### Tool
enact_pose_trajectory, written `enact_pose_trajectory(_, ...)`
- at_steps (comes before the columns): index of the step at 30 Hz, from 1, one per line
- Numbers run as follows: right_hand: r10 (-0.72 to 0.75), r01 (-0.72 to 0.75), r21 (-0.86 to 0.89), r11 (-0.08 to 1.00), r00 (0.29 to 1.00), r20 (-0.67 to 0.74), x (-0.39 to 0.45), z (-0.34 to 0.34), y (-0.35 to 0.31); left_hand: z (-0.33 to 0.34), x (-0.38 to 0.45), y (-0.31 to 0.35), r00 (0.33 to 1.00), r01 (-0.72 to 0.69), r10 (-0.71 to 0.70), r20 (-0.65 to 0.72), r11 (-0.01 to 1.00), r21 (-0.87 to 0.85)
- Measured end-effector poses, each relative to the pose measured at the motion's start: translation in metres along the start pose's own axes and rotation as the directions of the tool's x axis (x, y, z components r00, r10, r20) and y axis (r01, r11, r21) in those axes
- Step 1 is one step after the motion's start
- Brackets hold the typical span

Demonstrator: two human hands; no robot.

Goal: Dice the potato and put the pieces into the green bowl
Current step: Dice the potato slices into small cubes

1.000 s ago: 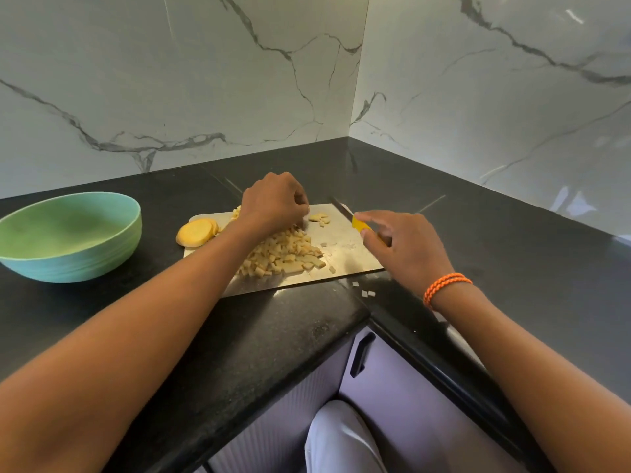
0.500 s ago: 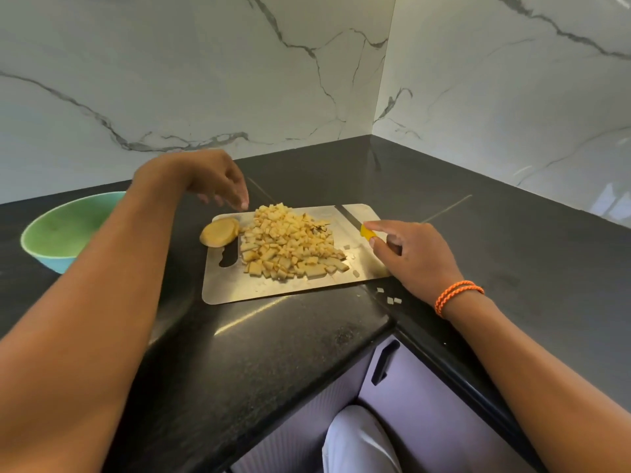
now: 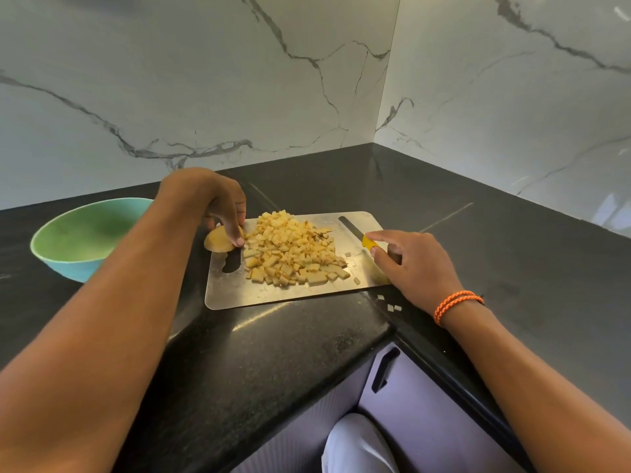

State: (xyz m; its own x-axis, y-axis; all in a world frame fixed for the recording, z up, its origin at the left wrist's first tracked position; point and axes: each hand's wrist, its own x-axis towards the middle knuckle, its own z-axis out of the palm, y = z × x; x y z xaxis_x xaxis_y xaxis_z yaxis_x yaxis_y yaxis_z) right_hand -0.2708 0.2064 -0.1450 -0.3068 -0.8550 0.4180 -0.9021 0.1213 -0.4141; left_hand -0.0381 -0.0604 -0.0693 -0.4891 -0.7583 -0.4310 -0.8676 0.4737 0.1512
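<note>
A heap of diced potato [image 3: 290,249] lies on the steel cutting board [image 3: 273,295]. At the board's left edge sits an uncut potato piece [image 3: 218,240]; my left hand [image 3: 218,203] reaches down onto it and its fingers pinch it. My right hand [image 3: 415,261] grips the yellow-handled knife [image 3: 356,232], whose blade lies flat on the board's right side, pointing away from me. The green bowl [image 3: 82,237] stands on the counter to the left, partly hidden by my left forearm, and nothing shows inside it.
Three small potato bits [image 3: 391,303] lie on the black counter [image 3: 273,353] just off the board's right front corner. Marble walls meet in a corner behind. The counter edge and a cupboard handle [image 3: 384,370] are below.
My left hand left the diced heap, swung left over the counter, and has come down onto the uncut potato piece. The right hand has stayed on the knife.
</note>
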Motion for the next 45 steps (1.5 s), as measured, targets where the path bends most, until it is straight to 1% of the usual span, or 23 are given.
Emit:
enact_pose_trajectory(4,0.005,-0.005,0.009,1.000,1.000,0.002,0.000,0.001,0.001,-0.001,-0.001,-0.001,1.000,-0.004,0.004,0.002,0.999,-0.044)
enact_pose_trajectory(9,0.008,-0.008,0.009,1.000,1.000,-0.004,0.000,0.002,0.002,-0.003,-0.005,-0.002,0.998,-0.033,0.031,-0.051,0.999,-0.042)
enact_pose_trajectory(10,0.007,-0.007,0.010,1.000,1.000,-0.004,0.000,0.002,0.002,-0.004,-0.004,-0.004,0.996,-0.036,0.033,-0.079,0.998,-0.042)
enact_pose_trajectory(13,0.010,-0.010,0.020,1.000,1.000,-0.004,0.000,0.002,0.001,-0.008,0.000,-0.007,0.969,-0.042,0.035,-0.246,0.999,-0.024)
enact_pose_trajectory(14,0.010,-0.010,0.022,1.000,1.000,-0.006,0.000,0.002,0.001,-0.009,0.000,-0.007,0.958,-0.048,0.040,-0.283,0.999,-0.019)
enact_pose_trajectory(16,0.010,-0.009,0.029,1.000,1.000,-0.016,0.000,0.002,0.000,-0.012,-0.003,-0.004,0.952,-0.076,0.066,-0.298,0.997,-0.020)
enact_pose_trajectory(18,0.021,-0.020,0.041,0.999,0.999,-0.035,0.000,0.002,0.000,-0.018,-0.010,0.002,0.935,-0.158,0.134,-0.327,0.986,-0.049)
enact_pose_trajectory(19,0.031,-0.028,0.045,0.999,0.998,-0.050,0.000,0.002,0.000,-0.021,-0.014,0.006,0.913,-0.227,0.184,-0.364,0.971,-0.080)
enact_pose_trajectory(21,0.048,-0.045,0.042,0.998,0.995,-0.089,0.001,0.002,0.001,-0.026,-0.022,0.018,0.834,-0.407,0.286,-0.472,0.897,-0.175)
enact_pose_trajectory(23,0.061,-0.058,0.028,0.998,0.989,-0.133,0.002,0.001,0.001,-0.022,-0.028,0.040,0.751,-0.574,0.343,-0.564,0.762,-0.300)
enact_pose_trajectory(25,0.070,-0.067,0.019,0.998,0.982,-0.176,0.003,0.001,0.001,-0.009,-0.029,0.067,0.693,-0.676,0.377,-0.614,0.635,-0.373)
enact_pose_trajectory(27,0.082,-0.080,0.018,0.997,0.976,-0.202,0.003,0.000,0.002,0.011,-0.022,0.092,0.670,-0.711,0.385,-0.635,0.579,-0.398)
enact_pose_trajectory(29,0.097,-0.094,0.024,0.995,0.974,-0.207,0.004,-0.001,0.002,0.033,-0.011,0.111,0.695,-0.697,0.369,-0.617,0.554,-0.455)
enact_pose_trajectory(30,0.100,-0.096,0.027,0.995,0.974,-0.205,0.004,-0.001,0.002,0.044,-0.004,0.118,0.710,-0.684,0.365,-0.602,0.558,-0.469)
enact_pose_trajectory(31,0.100,-0.096,0.027,0.995,0.975,-0.200,0.004,-0.001,0.003,0.053,0.003,0.125,0.714,-0.670,0.357,-0.603,0.599,-0.438)
enact_pose_trajectory(33,0.092,-0.091,0.015,0.996,0.979,-0.183,0.005,0.000,0.003,0.066,0.012,0.132,0.683,-0.613,0.336,-0.649,0.747,-0.259)
enact_pose_trajectory(34,0.089,-0.090,0.005,0.996,0.981,-0.174,0.005,0.000,0.003,0.068,0.013,0.133,0.665,-0.588,0.324,-0.673,0.783,-0.203)
enact_pose_trajectory(36,0.082,-0.086,-0.019,0.996,0.984,-0.155,0.005,0.000,0.002,0.068,0.013,0.130,0.663,-0.590,0.345,-0.665,0.787,-0.180)
enact_pose_trajectory(39,0.084,-0.092,-0.064,0.994,0.990,-0.116,0.005,0.002,0.000,0.073,0.013,0.127,0.705,-0.606,0.461,-0.539,0.786,-0.120)
enact_pose_trajectory(41,0.094,-0.100,-0.083,0.992,0.993,-0.070,0.006,0.003,-0.003,0.079,0.014,0.127,0.723,-0.586,0.494,-0.483,0.809,-0.049)
enact_pose_trajectory(43,0.104,-0.104,-0.119,0.987,0.995,-0.004,0.006,0.004,-0.007,0.081,0.016,0.129,0.726,-0.556,0.495,-0.477,0.831,0.015)
enact_pose_trajectory(45,0.127,-0.119,-0.142,0.983,0.991,0.048,0.008,0.004,-0.011,0.079,0.017,0.129,0.710,-0.526,0.499,-0.497,0.845,0.097)
